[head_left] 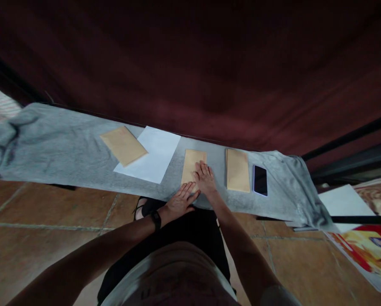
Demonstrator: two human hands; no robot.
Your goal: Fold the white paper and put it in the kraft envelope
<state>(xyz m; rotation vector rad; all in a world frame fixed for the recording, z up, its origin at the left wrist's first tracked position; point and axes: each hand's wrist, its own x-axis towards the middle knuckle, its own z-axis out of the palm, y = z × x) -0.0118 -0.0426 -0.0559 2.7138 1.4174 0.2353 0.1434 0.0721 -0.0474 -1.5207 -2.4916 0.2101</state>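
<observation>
A brown paper envelope lies on the grey cloth in front of me, partly covered by my hands. My right hand rests flat on its right side with the fingers stretched out. At the envelope's near edge, my left hand lies flat, its fingertips on the paper and a dark band round the wrist. To the right is a stack of brown envelopes. On the left, another brown envelope or small pile overlaps a white sheet of paper.
A phone in a light purple case lies right of the stack. Behind the narrow cloth-covered surface hangs a dark red curtain. White papers and a colourful printed package are at the lower right, near the tiled floor.
</observation>
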